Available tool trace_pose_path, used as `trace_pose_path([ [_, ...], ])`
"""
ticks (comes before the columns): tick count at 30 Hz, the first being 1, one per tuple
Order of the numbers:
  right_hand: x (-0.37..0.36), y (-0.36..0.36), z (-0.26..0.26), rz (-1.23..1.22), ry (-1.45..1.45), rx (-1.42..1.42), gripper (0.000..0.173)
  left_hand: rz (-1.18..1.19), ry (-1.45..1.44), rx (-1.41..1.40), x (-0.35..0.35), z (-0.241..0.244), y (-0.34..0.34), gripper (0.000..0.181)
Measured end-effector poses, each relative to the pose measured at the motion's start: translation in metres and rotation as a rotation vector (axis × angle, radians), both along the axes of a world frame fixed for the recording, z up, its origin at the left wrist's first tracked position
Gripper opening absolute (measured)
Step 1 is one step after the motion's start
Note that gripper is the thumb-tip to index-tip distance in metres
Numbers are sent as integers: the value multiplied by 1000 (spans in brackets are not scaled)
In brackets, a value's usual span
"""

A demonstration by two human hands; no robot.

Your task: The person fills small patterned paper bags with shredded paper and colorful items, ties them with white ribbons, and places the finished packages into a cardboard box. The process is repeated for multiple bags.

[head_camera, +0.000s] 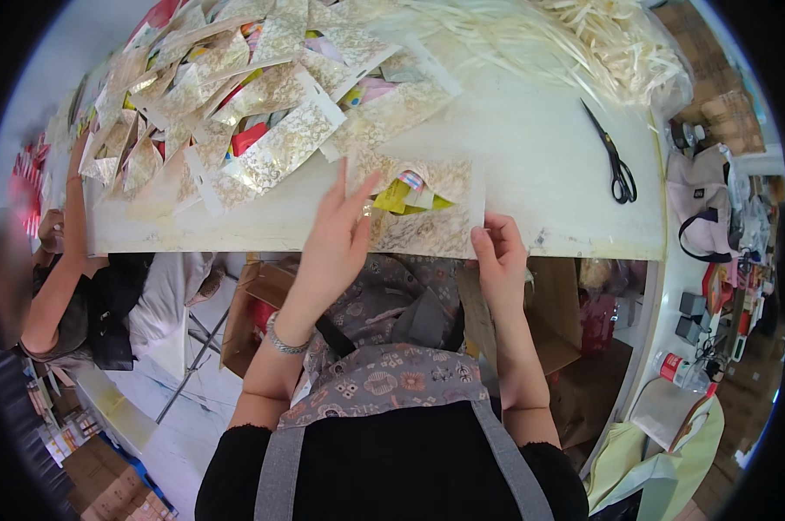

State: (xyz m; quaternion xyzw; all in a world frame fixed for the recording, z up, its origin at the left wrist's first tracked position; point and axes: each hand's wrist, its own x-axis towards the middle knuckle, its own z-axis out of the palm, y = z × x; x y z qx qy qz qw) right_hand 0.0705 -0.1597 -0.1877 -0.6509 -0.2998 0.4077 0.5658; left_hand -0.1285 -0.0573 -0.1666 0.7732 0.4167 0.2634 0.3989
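A flat packet with a cream and gold scroll pattern (425,234) lies at the front edge of the worktable. Yellow-green and checked small packages (395,195) show through its curved opening. My right hand (502,257) pinches the white strip at the packet's right end, thumb on top. Over the left end is my left hand (337,234), blurred, its fingers spread and seemingly grasping nothing; whether it touches the packet is unclear. Beyond it lies a heap of similar patterned packets (268,150), some with colourful contents showing.
Black-handled scissors (617,163) lie on the worktable (529,150) at right. Pale strips (601,45) pile at the back right. Open cardboard boxes (555,312) stand beneath the table's front edge. Another person's arm (66,260) reaches the heap from the left.
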Motion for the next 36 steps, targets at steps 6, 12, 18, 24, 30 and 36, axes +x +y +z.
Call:
trace_pose_path([
  [6,-15,-1,-8,-128,-42,30,22,-43,230,513,41,21,-17,35],
  [12,-23,-5,-11,-86,-550,199,36,-48,157,249,90,23,-9,21],
  [18,-38,-16,-13,82,-535,221,54,-19,433,174,90,30,-17,18],
  [24,-42,-18,-19,226,-217,354,55,-6,433,44,67,38,-18,17],
  [30,-44,-5,-10,13,278,275,20,-52,245,-387,46,36,-13,18],
  [36,-35,1,-11,34,618,132,14,-112,96,-511,36,20,-7,24],
])
